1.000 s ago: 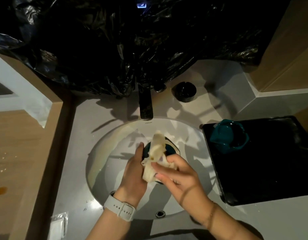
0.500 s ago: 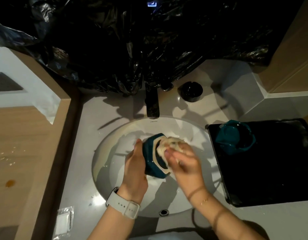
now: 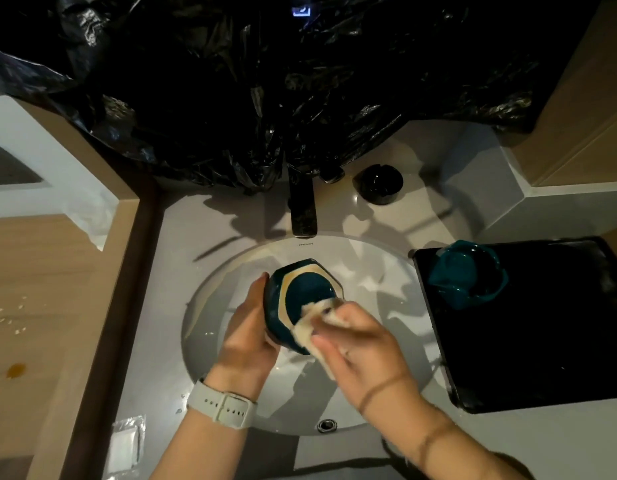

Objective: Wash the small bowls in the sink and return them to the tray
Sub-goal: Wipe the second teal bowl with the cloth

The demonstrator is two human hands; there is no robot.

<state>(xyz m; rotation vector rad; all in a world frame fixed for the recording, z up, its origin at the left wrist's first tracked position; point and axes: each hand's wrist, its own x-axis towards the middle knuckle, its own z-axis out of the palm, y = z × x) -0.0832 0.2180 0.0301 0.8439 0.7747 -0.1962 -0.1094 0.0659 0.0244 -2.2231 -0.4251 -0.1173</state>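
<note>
Head view: left hand [image 3: 248, 336] gripping tilted bowl [image 3: 301, 299] over sink [image 3: 397, 271]; right hand [image 3: 360, 344] pinching cloth [image 3: 315, 323] inside. Likely stiff, wet, slippery, breakable; best gripped round the outer wall.

Teal bowl [image 3: 301, 299] with tan rim; black tray [image 3: 542, 341]; white sink [image 3: 386, 271].
</note>
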